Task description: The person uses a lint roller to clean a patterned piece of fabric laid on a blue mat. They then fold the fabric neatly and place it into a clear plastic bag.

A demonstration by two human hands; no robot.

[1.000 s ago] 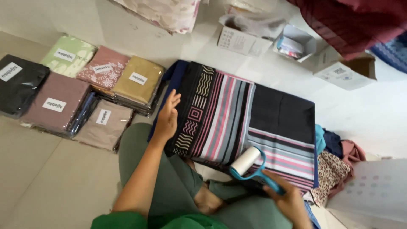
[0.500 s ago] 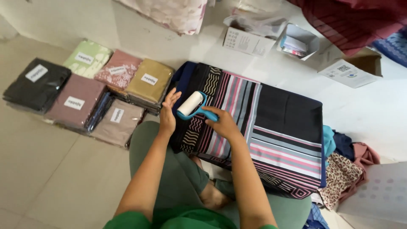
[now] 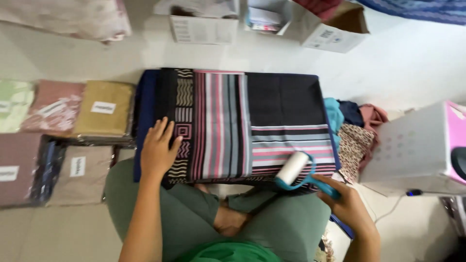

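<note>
A folded dark cloth point(image 3: 286, 104) with pink, grey and white stripes lies on the floor in front of my crossed legs. My left hand point(image 3: 159, 148) rests flat on its left patterned end, fingers spread. My right hand point(image 3: 347, 204) grips the teal handle of a lint roller point(image 3: 293, 170). The roller's white drum touches the cloth's near right corner.
Packaged folded fabrics point(image 3: 104, 109) in green, pink, mustard and brown lie in rows to the left. Cardboard boxes point(image 3: 335, 29) stand at the back. A heap of loose clothes point(image 3: 357, 131) and a white and pink plastic crate point(image 3: 417, 145) sit to the right.
My right hand has carried the lint roller from the cloth's left end to its near right corner. The view has moved closer. My left hand stays on the cloth's left end.
</note>
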